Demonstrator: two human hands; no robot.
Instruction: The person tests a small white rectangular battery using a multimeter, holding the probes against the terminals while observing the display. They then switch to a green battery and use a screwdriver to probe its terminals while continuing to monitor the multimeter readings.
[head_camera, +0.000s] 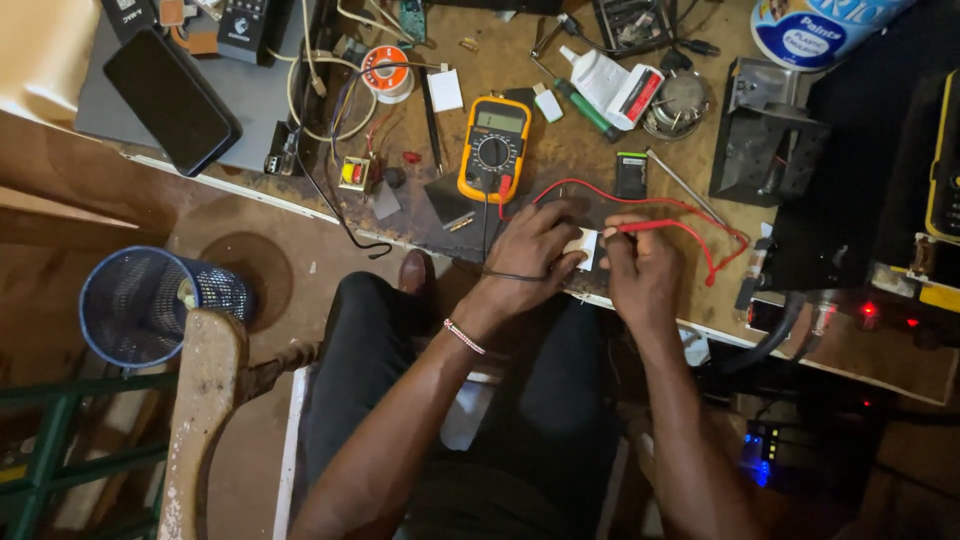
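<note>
My left hand (530, 250) grips a small white block-shaped part (584, 246) at the near edge of the workbench, with a black test lead running under the fingers. My right hand (640, 265) pinches the red probe (645, 227) and touches its tip to the white part. The red lead (700, 215) loops across the bench back to a yellow multimeter (494, 147) that lies just beyond my hands.
The bench (580, 150) is cluttered: a solder spool (387, 72), white glue bottle (612, 84), black phone (170, 100), small black box (631, 174), grey metal bracket (765, 140). A blue mesh bin (150, 300) stands on the floor at left beside a wooden chair post (205, 400).
</note>
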